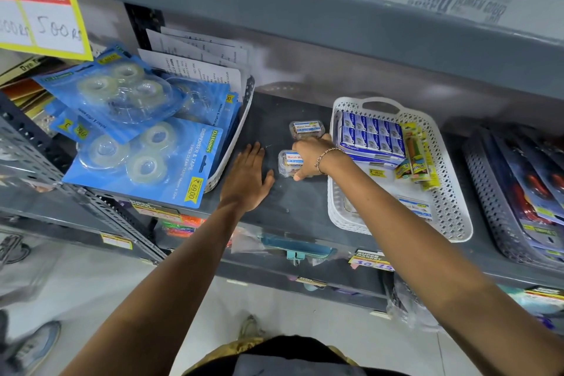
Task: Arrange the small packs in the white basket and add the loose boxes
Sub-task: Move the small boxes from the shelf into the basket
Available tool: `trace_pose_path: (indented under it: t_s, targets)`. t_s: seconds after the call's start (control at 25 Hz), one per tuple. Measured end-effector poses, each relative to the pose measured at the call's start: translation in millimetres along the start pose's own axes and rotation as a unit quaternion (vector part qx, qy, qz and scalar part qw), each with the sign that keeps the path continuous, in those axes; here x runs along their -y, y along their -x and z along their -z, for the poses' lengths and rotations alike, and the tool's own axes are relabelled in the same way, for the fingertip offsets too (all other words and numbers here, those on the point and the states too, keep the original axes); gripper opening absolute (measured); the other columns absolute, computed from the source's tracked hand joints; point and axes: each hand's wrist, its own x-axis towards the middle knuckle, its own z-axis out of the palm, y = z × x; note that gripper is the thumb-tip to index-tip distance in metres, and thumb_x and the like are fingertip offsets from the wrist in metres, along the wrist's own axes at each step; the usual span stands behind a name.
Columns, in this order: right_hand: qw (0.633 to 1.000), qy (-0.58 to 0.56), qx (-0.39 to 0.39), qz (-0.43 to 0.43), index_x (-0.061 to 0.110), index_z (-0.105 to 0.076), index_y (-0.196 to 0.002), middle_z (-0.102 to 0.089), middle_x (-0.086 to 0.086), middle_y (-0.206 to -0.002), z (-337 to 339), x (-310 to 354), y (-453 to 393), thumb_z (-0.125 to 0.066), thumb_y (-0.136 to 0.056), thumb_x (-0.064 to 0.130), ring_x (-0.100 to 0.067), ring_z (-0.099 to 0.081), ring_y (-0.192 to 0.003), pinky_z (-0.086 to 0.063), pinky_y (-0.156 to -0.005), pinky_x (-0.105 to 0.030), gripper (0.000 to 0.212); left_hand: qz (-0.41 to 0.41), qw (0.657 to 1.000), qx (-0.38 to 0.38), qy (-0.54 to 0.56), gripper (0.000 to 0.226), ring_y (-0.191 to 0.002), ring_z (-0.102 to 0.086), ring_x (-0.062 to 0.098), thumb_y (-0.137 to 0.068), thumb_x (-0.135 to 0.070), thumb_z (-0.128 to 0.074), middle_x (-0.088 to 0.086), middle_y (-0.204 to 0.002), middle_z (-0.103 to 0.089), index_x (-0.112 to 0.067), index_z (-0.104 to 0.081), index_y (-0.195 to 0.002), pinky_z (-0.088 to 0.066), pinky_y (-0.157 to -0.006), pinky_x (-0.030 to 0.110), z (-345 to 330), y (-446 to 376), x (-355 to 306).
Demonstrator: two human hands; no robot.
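Two loose clear boxes are sitting on the dark shelf [274, 119], just at nine o'clock of the white basket [451, 217]: the near box [287, 162] and the far box [306, 129] at its twelve o'clock. The right hand [311, 159] is curling over the near box, thumb at its front corner and fingers at its far edge; whether it is truly pinching, I cannot tell. The left hand [248, 175] is lying flat and spread on the shelf, holding nothing.

A shallow hold is risking a drop over the shelf's front edge, and the reaching fingers are likely to nudge the far box. Inside the basket, the blue packs [370, 139] and the yellow packs [416, 159] are crowding the far end, so room is looking freer toward six o'clock. A tape basket [241, 137] is bounding the gap at nine o'clock.
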Motion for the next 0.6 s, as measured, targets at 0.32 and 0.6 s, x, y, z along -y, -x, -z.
trace_pose_path:
  t_s: [0.32, 0.6]
  targets:
    - [0.997, -0.071, -0.014, 0.009, 0.017, -0.056, -0.108, -0.066, -0.007, -0.112, -4.9, -7.5, 3.1, -0.079, -0.063, 0.043, -0.029, -0.059, -0.102, -0.038, -0.089, -0.037, 0.057, 0.007, 1.000, 0.011, 0.006, 0.064, -0.149, -0.010, 0.019, -0.096, -0.039, -0.039, 0.006, -0.160, -0.019, -0.009, -0.021, -0.150, -0.005, -0.122, 0.033, 1.4, 0.3, -1.7]
    - [0.974, -0.178, -0.140, 0.011, 0.023, -0.055, -0.115, -0.065, -0.003, -0.116, 28.2, -28.6, 38.9, -0.076, -0.062, 0.050, -0.026, -0.061, -0.100, -0.046, -0.084, -0.032, 0.063, 0.001, 1.000, 0.009, -0.004, 0.063, -0.149, -0.011, 0.021, -0.097, -0.037, -0.039, 0.009, -0.160, -0.020, -0.006, -0.022, -0.149, -0.005, -0.122, 0.032, 3.5, 1.1, -2.1]
